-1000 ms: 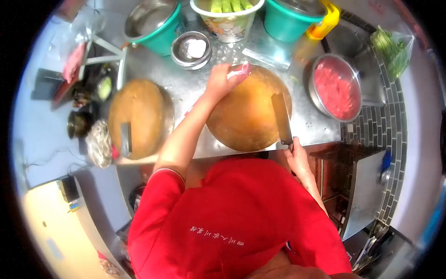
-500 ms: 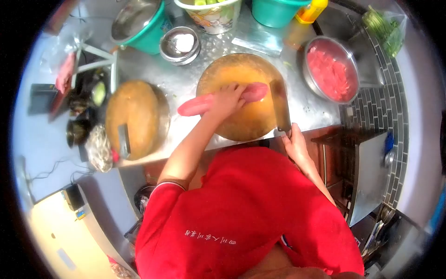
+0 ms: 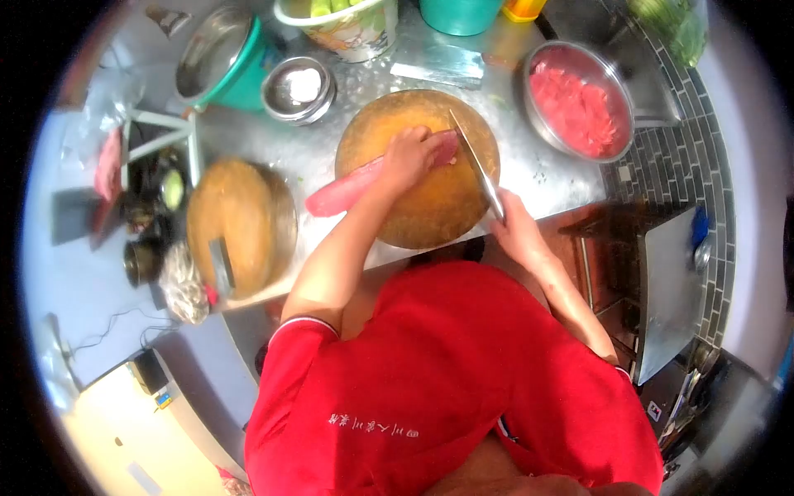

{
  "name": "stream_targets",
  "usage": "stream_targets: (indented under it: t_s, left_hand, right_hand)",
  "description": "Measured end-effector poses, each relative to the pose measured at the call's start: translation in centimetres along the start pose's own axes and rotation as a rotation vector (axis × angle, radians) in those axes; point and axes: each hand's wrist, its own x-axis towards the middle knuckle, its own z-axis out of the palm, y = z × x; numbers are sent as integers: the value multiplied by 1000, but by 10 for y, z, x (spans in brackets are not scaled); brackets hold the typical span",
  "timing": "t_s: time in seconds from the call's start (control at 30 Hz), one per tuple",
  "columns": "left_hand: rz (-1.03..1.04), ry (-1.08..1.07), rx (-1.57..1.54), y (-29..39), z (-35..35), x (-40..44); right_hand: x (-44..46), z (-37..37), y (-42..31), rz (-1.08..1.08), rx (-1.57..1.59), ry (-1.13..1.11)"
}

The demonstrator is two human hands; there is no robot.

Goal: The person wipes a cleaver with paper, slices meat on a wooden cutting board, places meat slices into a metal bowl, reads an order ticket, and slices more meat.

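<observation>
A long piece of raw red meat lies slantwise across the round wooden board, its left end past the board's edge. My left hand is closed over the meat near its right end. In my right hand is the handle of a cleaver, its blade upright on edge at the right end of the meat. Whether the blade has entered the meat is too small to tell.
A steel bowl of meat slices is at the right. Behind the board are small steel bowls, a flat blade, a patterned bucket and teal tubs. A second board with a cleaver lies at the left.
My left hand has brought the meat onto the board and pressed down on it. The cleaver, flat on the board before, has been raised on edge and moved left to the meat's end.
</observation>
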Motion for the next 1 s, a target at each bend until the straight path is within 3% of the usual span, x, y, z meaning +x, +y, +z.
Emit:
stream_targets:
  t_s: [0.1,0.33,0.67,0.77,1.0]
  left_hand:
    - [-4,9,-15,2,-2,4]
    - [84,25,-5,-10,8,21]
    - [-2,-184,-153,-3,1,31]
    - [-19,-143,-115,4,-5,32]
    - [34,-98,-103,2,-2,36]
  right_hand:
    - [-8,-2,-3,240,18,-104]
    - [36,-9,-13,161,8,-60]
    - [48,-19,-20,75,-50,-91]
    - [38,-34,-52,173,-93,-179]
    - [18,-48,-46,208,-60,-234]
